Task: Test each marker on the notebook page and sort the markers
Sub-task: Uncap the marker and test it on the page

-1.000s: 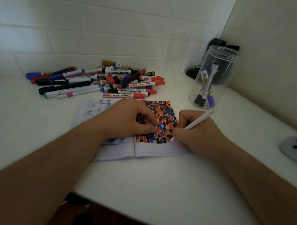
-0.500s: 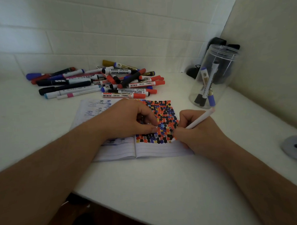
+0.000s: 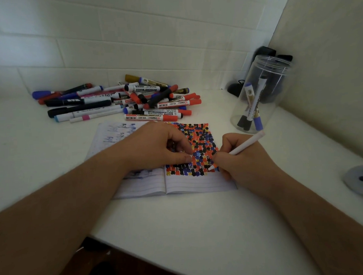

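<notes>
Pinching a white marker [image 3: 241, 146], R hand [image 3: 245, 164] sets its tip on the notebook [image 3: 190, 184] at 6 o'clock of the dots; L hand [image 3: 156, 146], fingers curled, rests on the page; marker pile [image 3: 134, 100] at 12, jar [image 3: 259, 95] at 2.

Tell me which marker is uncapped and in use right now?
The white marker gripped by the right hand, tip on the notebook. The pile and jar markers lie untouched.

This is looking like a home corner: a white counter [image 3: 179, 230] is meeting a tiled wall [image 3: 132, 46], with a jar [image 3: 261, 93] standing right of the notebook [image 3: 194, 186] (markers [image 3: 121, 100] piling behind it).
</notes>
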{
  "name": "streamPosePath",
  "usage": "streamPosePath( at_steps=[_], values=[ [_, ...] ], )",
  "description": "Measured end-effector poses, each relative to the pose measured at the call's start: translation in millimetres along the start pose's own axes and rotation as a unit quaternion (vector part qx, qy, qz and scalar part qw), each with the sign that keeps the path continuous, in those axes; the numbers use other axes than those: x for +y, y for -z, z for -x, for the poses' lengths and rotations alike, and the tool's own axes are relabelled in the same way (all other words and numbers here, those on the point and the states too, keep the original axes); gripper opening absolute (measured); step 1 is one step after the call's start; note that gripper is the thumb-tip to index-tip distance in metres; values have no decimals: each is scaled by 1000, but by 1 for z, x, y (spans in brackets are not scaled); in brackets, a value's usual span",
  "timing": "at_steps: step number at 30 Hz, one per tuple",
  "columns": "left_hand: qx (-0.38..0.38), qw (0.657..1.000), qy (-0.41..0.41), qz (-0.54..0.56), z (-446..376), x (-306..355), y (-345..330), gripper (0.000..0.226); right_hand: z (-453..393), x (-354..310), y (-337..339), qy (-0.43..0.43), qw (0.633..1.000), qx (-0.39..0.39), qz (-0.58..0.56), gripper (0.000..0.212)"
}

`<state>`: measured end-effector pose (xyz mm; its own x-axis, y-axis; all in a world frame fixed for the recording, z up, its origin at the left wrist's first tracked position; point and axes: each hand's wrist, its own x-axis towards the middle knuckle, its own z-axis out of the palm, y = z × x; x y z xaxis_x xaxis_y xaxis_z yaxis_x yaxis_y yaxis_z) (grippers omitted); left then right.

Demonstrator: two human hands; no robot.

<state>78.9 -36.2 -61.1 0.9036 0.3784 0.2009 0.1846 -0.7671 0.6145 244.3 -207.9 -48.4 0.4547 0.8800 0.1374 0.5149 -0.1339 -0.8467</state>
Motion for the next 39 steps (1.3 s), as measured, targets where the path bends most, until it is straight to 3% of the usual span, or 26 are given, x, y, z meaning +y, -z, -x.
streamPosePath(
  at_steps=[8,13,18,39],
  values=[
    [-1,1000,13,18,0,3,1,23,-1,3,0,11,999,-28,10,33],
    [1,999,22,28,0,4,2,25,-7,3,7,-9,987,-3,-158,26],
    [5,1000,27,15,-1,3,3,20,-7,1,11,-4,964,-56,-261,14],
    [20,998,25,58,0,6,2,16,-7,5,13,-74,951,-89,-287,39]
  ],
)
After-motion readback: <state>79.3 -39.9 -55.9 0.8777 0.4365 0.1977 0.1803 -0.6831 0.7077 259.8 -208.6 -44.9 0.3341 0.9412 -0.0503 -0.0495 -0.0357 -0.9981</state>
